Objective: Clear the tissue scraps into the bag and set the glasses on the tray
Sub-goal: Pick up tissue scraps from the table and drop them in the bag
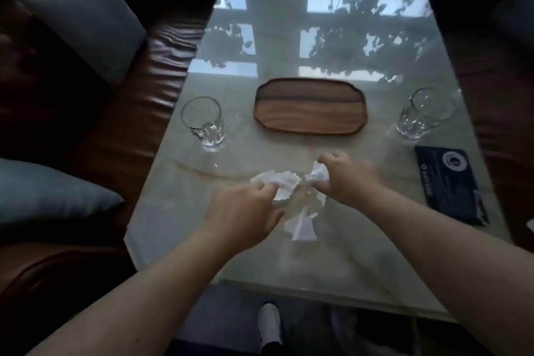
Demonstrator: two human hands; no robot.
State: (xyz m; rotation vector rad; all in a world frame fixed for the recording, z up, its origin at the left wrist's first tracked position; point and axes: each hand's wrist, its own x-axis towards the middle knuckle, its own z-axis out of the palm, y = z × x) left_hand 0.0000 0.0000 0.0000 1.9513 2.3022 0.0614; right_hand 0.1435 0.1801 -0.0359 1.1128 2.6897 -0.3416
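White crumpled tissue scraps lie on the glossy pale table near its front middle. My left hand pinches one scrap. Closed around a second scrap is my right hand. A third scrap lies loose between and below both hands. Behind them sits an empty oval wooden tray. One clear glass stands upright to the tray's left, another clear glass to its right. No bag is in view.
A dark printed card lies on the table at the right edge. Brown leather seats with grey-blue cushions flank the left side; a dark seat stands at the right. My white shoe shows below the table's front edge.
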